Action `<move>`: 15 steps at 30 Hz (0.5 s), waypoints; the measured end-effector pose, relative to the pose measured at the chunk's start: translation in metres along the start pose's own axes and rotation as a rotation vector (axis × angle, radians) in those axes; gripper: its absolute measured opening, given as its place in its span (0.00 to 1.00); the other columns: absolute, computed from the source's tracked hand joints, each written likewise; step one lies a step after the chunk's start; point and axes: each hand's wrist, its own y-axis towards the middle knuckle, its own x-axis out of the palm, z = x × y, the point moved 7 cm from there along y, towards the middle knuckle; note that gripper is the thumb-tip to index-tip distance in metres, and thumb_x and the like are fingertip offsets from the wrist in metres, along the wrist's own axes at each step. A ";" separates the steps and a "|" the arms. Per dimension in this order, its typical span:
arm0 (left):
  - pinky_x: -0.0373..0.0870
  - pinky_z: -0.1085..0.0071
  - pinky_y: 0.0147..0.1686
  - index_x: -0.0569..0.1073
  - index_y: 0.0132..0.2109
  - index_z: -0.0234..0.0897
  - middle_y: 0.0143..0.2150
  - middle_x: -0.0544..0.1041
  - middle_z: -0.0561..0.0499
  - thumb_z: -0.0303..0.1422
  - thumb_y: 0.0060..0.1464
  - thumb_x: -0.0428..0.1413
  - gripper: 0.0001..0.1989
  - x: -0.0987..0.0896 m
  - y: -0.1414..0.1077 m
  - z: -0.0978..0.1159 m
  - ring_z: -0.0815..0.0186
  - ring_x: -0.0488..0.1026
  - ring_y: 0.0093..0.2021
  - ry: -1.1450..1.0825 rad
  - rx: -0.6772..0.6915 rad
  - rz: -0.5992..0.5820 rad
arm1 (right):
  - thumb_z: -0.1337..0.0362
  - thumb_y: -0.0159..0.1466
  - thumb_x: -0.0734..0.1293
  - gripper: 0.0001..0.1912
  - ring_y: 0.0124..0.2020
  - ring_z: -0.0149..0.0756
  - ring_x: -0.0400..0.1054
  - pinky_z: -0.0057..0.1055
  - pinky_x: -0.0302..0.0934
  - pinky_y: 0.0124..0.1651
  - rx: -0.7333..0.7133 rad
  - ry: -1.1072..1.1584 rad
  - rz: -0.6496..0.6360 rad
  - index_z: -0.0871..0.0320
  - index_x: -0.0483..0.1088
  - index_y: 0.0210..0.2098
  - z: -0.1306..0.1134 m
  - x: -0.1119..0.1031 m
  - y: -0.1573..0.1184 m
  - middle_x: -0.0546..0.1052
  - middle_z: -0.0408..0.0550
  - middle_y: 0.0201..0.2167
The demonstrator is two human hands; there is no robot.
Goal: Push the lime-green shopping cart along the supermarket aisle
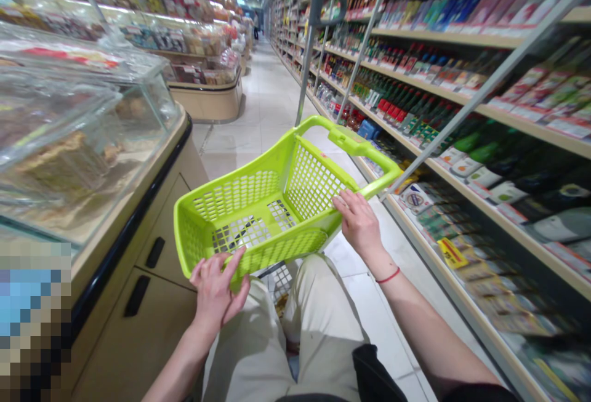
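A bright green plastic shopping basket point(268, 174) with perforated sides and a looped handle at its far right end is tilted in front of my legs; nothing lies inside it. My left hand point(219, 282) grips the near rim at the basket's left end, its fingers over the edge. Around the near rim at the right end, close to the base of the handle, my right hand point(360, 220) is closed, with a thin red band on the wrist. A second basket or cart part shows partly beneath, between my knees.
At left stands a glass-topped display counter point(178, 125) with packaged food. Tall shelves point(415, 97) of bottles and packets line the right side. A tiled aisle point(272, 91) runs ahead between them, with a person point(255, 25) far off.
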 end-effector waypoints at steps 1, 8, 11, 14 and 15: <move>0.52 0.53 0.59 0.69 0.61 0.45 0.45 0.71 0.45 0.35 0.51 0.57 0.29 -0.001 0.000 0.001 0.54 0.68 0.49 0.000 0.007 0.008 | 0.79 0.61 0.59 0.27 0.64 0.43 0.62 0.49 0.59 0.66 0.004 -0.010 0.002 0.55 0.71 0.56 0.004 -0.002 0.001 0.74 0.53 0.57; 0.51 0.53 0.59 0.69 0.61 0.46 0.45 0.71 0.45 0.35 0.50 0.58 0.29 0.000 0.000 0.001 0.54 0.68 0.49 0.014 -0.004 -0.006 | 0.79 0.63 0.58 0.27 0.66 0.44 0.60 0.52 0.58 0.66 0.083 -0.039 0.051 0.54 0.69 0.57 0.016 -0.005 0.002 0.73 0.54 0.58; 0.51 0.52 0.59 0.68 0.62 0.47 0.46 0.72 0.46 0.35 0.50 0.58 0.30 0.002 -0.001 0.000 0.53 0.68 0.50 0.017 -0.023 -0.021 | 0.81 0.62 0.58 0.28 0.66 0.44 0.60 0.52 0.57 0.66 0.093 -0.010 0.058 0.55 0.69 0.58 0.003 0.001 -0.001 0.73 0.55 0.58; 0.51 0.52 0.59 0.68 0.62 0.47 0.46 0.72 0.46 0.35 0.50 0.58 0.30 0.002 -0.001 0.000 0.54 0.68 0.50 0.014 -0.021 -0.011 | 0.81 0.61 0.58 0.30 0.66 0.44 0.60 0.52 0.57 0.67 0.062 0.026 0.015 0.54 0.69 0.58 -0.016 0.011 -0.003 0.73 0.54 0.58; 0.51 0.53 0.59 0.68 0.62 0.46 0.45 0.72 0.46 0.35 0.50 0.58 0.30 0.001 -0.001 0.000 0.54 0.68 0.50 0.013 -0.017 -0.006 | 0.81 0.61 0.58 0.30 0.66 0.44 0.60 0.51 0.57 0.67 0.051 0.038 0.000 0.55 0.69 0.58 -0.021 0.013 -0.003 0.73 0.54 0.58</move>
